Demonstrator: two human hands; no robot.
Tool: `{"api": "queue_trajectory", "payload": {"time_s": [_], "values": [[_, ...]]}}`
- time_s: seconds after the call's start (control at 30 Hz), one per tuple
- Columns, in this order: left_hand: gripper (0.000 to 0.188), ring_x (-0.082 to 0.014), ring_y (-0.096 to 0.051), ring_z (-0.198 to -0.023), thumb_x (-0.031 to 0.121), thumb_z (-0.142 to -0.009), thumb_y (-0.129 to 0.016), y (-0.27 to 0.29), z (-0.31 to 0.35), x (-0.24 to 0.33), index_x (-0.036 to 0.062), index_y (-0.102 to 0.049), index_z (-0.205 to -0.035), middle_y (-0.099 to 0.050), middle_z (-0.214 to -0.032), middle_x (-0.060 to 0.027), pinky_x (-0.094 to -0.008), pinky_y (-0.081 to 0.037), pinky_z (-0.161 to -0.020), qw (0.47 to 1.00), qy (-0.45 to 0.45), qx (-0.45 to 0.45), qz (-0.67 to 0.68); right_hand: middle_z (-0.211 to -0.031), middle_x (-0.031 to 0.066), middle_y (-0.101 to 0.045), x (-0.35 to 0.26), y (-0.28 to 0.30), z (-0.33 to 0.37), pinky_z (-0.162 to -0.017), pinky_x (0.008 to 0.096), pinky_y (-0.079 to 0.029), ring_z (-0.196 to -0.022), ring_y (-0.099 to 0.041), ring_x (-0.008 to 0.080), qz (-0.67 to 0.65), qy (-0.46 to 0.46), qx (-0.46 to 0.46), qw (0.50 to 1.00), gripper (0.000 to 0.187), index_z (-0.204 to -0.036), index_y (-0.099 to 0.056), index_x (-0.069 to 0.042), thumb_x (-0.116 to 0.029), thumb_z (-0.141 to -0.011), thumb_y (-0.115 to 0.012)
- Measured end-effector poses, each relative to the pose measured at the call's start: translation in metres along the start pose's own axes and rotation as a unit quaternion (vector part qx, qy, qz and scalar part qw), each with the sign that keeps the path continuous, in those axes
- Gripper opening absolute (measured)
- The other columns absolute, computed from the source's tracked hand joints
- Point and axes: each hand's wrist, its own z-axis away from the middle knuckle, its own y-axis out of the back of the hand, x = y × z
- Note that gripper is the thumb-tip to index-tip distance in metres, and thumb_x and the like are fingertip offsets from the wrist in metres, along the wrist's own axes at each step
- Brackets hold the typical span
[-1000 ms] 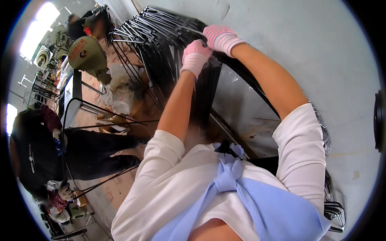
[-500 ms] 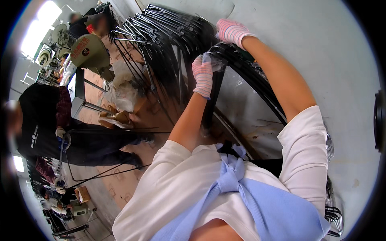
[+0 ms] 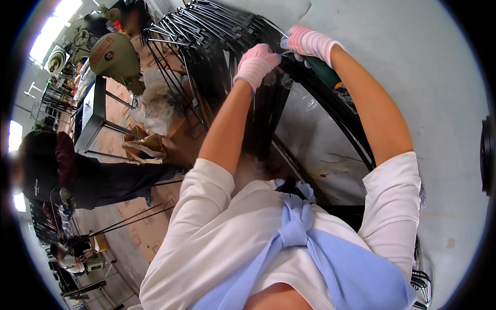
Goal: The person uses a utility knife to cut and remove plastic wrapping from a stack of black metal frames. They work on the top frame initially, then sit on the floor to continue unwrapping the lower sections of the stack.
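Note:
My left hand [image 3: 255, 66], in a pink striped glove, is closed at the top of a bundle of black metal tubes [image 3: 273, 103]. Its fingertips are hidden, so I cannot make out what is in them. My right hand [image 3: 311, 42], gloved the same way, is closed around a dark green tool [image 3: 324, 72] with an orange patch near its end. A thin metal rod, in line with this tool, slants up and left from the fingers. Below the right hand, curved black tubes [image 3: 341, 119] run down toward my body, with clear plastic film [image 3: 305, 98] beside them.
Many black folding frames [image 3: 206, 31] stand stacked just left of my hands. A grey wall [image 3: 413, 67] rises on the right. To the left are a metal table [image 3: 92, 108], a green machine [image 3: 116, 57], plastic bags [image 3: 157, 98], an opened carton [image 3: 144, 147] and a co-worker [image 3: 57, 165].
My left hand has moved up and slightly left, nearer my right hand. The right hand has shifted slightly right, and more of the green tool shows. The co-worker at left has moved farther left.

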Motion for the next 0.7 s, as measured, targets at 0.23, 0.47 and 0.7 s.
{"api": "queue_trajectory", "payload": {"time_s": [0.23, 0.47, 0.7], "values": [[0.031, -0.0315, -0.059, -0.089, 0.033, -0.072, -0.059, -0.009, 0.000, -0.004, 0.0103, -0.064, -0.091, -0.063, -0.092, -0.0145, -0.0367, -0.048, -0.077, 0.995, -0.011, 0.061, -0.079, -0.059, 0.0065, -0.058, 0.000, -0.005, -0.013, -0.050, 0.0357, -0.047, -0.049, -0.055, 0.0199, -0.125, -0.082, -0.096, 0.984, 0.014, -0.076, -0.063, -0.007, -0.015, -0.075, -0.051], [0.023, -0.0268, -0.063, -0.072, 0.023, -0.072, -0.060, -0.042, -0.004, -0.033, 0.0035, -0.063, -0.082, -0.064, -0.077, -0.0153, -0.0348, -0.050, -0.066, 0.976, 0.045, 0.121, 0.175, -0.088, 0.0105, -0.064, 0.035, -0.056, -0.085, -0.076, 0.0355, -0.048, -0.086, -0.061, 0.0252, 0.222, -0.061, -0.055, 0.972, 0.020, -0.095, -0.064, -0.010, -0.014, -0.079, -0.053], [0.017, -0.0169, -0.062, -0.055, 0.017, -0.075, -0.059, -0.053, -0.014, -0.051, 0.0016, -0.062, -0.081, -0.063, -0.065, -0.0089, -0.0283, -0.049, -0.054, 0.887, 0.043, 0.076, 0.453, -0.060, 0.0091, -0.057, 0.024, -0.010, -0.023, -0.053, 0.0365, -0.044, -0.052, -0.054, 0.0229, -0.028, -0.058, 0.017, 0.998, 0.031, -0.099, -0.053, -0.006, -0.032, -0.088, -0.041]]}}
